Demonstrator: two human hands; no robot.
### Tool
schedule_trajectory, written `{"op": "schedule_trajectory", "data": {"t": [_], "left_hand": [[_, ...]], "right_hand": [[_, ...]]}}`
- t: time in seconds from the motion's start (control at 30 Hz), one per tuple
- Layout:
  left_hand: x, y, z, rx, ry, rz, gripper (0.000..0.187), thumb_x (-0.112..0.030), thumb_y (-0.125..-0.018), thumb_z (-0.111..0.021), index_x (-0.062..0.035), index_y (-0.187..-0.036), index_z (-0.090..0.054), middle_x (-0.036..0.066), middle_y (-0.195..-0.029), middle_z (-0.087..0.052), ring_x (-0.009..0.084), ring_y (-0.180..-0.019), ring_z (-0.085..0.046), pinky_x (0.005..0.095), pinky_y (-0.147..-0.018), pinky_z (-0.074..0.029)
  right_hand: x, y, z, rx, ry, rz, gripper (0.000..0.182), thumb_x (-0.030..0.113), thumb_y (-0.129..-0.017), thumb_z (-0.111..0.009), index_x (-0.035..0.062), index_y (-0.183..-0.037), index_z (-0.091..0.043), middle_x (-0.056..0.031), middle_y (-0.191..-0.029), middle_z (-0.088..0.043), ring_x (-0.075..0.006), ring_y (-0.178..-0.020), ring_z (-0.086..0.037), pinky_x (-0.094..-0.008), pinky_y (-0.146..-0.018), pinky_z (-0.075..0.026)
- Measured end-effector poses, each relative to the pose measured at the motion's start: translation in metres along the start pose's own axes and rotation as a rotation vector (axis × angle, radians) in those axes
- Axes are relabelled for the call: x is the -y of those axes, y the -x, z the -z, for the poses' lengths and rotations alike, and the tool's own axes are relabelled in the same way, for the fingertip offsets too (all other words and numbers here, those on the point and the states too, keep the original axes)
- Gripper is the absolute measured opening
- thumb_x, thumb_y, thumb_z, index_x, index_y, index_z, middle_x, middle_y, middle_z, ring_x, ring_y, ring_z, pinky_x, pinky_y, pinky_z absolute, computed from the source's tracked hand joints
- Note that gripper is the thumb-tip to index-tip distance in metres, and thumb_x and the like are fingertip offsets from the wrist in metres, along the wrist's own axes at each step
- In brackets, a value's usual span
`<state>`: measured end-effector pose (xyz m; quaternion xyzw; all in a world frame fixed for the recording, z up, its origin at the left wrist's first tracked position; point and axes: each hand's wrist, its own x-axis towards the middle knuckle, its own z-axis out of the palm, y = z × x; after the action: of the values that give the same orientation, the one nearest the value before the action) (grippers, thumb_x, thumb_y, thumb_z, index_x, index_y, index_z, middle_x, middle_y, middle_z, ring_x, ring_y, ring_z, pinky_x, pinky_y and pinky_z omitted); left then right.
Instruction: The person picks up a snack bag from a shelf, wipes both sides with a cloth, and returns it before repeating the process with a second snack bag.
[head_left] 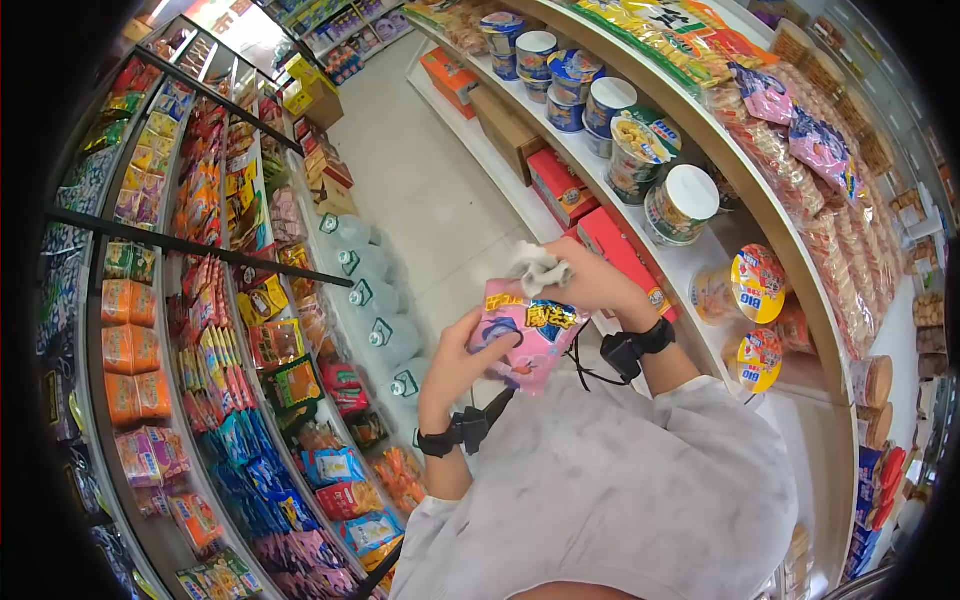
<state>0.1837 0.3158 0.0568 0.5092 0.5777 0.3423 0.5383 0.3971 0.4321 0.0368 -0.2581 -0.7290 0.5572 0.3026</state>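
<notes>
A pink snack bag point(530, 368) with yellow and blue lettering is upright in front of my chest. My left hand point(462, 358) grips its left side, the thumb lying across the front. At the bag's top right, my right hand point(588, 278) is closed on a crumpled greyish-white cloth point(540, 268), which touches or nearly touches the bag's top edge. Both wrists wear black straps with small devices.
On the right, a shelf point(715, 265) holds instant noodle cups point(683, 205), with red boxes point(620, 255) below. Two similar pink bags point(820, 150) lie on top. Snack racks point(215, 350) fill the left, with large water bottles point(385, 325) on the floor beside them.
</notes>
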Motion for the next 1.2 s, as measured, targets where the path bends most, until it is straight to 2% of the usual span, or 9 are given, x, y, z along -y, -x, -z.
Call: {"op": "schedule_trajectory", "data": {"t": [0.13, 0.27, 0.4, 0.63, 0.77, 0.87, 1.0, 1.03, 1.2], "left_hand": [[0.014, -0.007, 0.008, -0.036, 0.068, 0.002, 0.034, -0.016, -0.091, -0.072, -0.0010, -0.120, -0.062, -0.001, -0.098, -0.066, 0.0047, -0.086, -0.060, 0.0220, -0.076, -0.050], [0.014, -0.014, 0.009, -0.360, 0.333, -0.094, 0.037, -0.019, -0.094, -0.070, 0.0002, -0.124, -0.059, 0.001, -0.104, -0.066, 0.0060, -0.090, -0.061, 0.0230, -0.079, -0.050], [0.010, -0.010, 0.016, -0.327, 0.317, -0.022, 0.039, -0.019, -0.094, -0.070, 0.0013, -0.124, -0.058, 0.001, -0.106, -0.066, 0.0065, -0.090, -0.062, 0.0234, -0.079, -0.050], [0.027, 0.008, 0.027, -0.262, 0.373, 0.027, 0.036, -0.023, -0.095, -0.070, 0.0023, -0.119, -0.061, 0.002, -0.105, -0.068, 0.0066, -0.089, -0.062, 0.0234, -0.079, -0.051], [0.024, 0.031, 0.038, -0.292, 0.481, 0.035, 0.037, -0.025, -0.095, -0.069, 0.0022, -0.118, -0.061, 0.002, -0.103, -0.068, 0.0064, -0.088, -0.061, 0.0231, -0.078, -0.050], [0.031, 0.050, 0.050, -0.272, 0.492, 0.003, 0.037, -0.026, -0.095, -0.069, 0.0020, -0.118, -0.061, 0.002, -0.103, -0.067, 0.0065, -0.089, -0.062, 0.0229, -0.079, -0.050], [0.038, 0.071, 0.059, -0.386, 0.516, 0.012, 0.034, -0.025, -0.095, -0.070, 0.0010, -0.115, -0.062, 0.002, -0.103, -0.067, 0.0065, -0.089, -0.061, 0.0230, -0.078, -0.050], [0.038, 0.076, 0.063, -0.420, 0.536, 0.006, 0.033, -0.025, -0.094, -0.070, 0.0007, -0.114, -0.062, 0.002, -0.103, -0.067, 0.0064, -0.089, -0.061, 0.0229, -0.079, -0.050], [0.059, 0.089, 0.087, -0.874, 0.887, -0.292, 0.032, -0.016, -0.096, -0.066, -0.0047, -0.125, -0.056, 0.002, -0.114, -0.064, 0.0105, -0.097, -0.063, 0.0290, -0.085, -0.052]], "right_hand": [[-0.008, -0.004, 0.000, -0.178, -0.299, -0.179, 0.023, 0.024, -0.090, -0.073, 0.0052, -0.102, -0.070, 0.0010, -0.089, -0.068, -0.0060, -0.083, -0.061, -0.0255, -0.071, -0.049], [-0.003, -0.020, -0.002, -0.572, -0.462, -0.269, 0.037, 0.038, -0.093, -0.070, 0.0064, -0.113, -0.066, 0.0014, -0.096, -0.067, -0.0049, -0.086, -0.060, -0.0226, -0.071, -0.048], [-0.004, -0.027, -0.020, -0.396, -0.300, -0.261, 0.042, 0.041, -0.093, -0.069, 0.0051, -0.115, -0.065, -0.0008, -0.098, -0.067, -0.0062, -0.086, -0.061, -0.0240, -0.071, -0.049], [-0.014, -0.038, -0.042, -0.360, -0.095, 0.006, 0.018, 0.013, -0.089, -0.074, -0.0006, -0.100, -0.070, 0.0007, -0.083, -0.067, -0.0061, -0.074, -0.061, -0.0230, -0.064, -0.048], [0.023, -0.041, -0.056, -0.294, -0.448, -0.184, 0.019, 0.015, -0.089, -0.075, 0.0008, -0.101, -0.071, 0.0010, -0.084, -0.068, -0.0040, -0.071, -0.060, -0.0215, -0.060, -0.047], [0.034, -0.042, -0.073, -0.273, -0.311, -0.191, 0.020, 0.015, -0.090, -0.073, -0.0001, -0.102, -0.072, 0.0031, -0.080, -0.068, -0.0017, -0.071, -0.058, -0.0199, -0.061, -0.045], [0.032, -0.037, -0.111, -0.409, -0.063, 0.018, 0.021, 0.017, -0.089, -0.075, -0.0002, -0.100, -0.072, 0.0044, -0.077, -0.065, -0.0021, -0.066, -0.056, -0.0213, -0.060, -0.045], [0.036, -0.036, -0.112, -0.329, -0.123, -0.089, 0.017, 0.014, -0.091, -0.073, 0.0009, -0.100, -0.069, 0.0016, -0.083, -0.066, -0.0035, -0.072, -0.058, -0.0224, -0.060, -0.046], [0.021, -0.044, -0.138, -0.541, -0.508, -0.237, 0.032, 0.035, -0.098, -0.064, 0.0061, -0.112, -0.063, 0.0027, -0.091, -0.060, -0.0036, -0.076, -0.054, -0.0215, -0.063, -0.044]]}}
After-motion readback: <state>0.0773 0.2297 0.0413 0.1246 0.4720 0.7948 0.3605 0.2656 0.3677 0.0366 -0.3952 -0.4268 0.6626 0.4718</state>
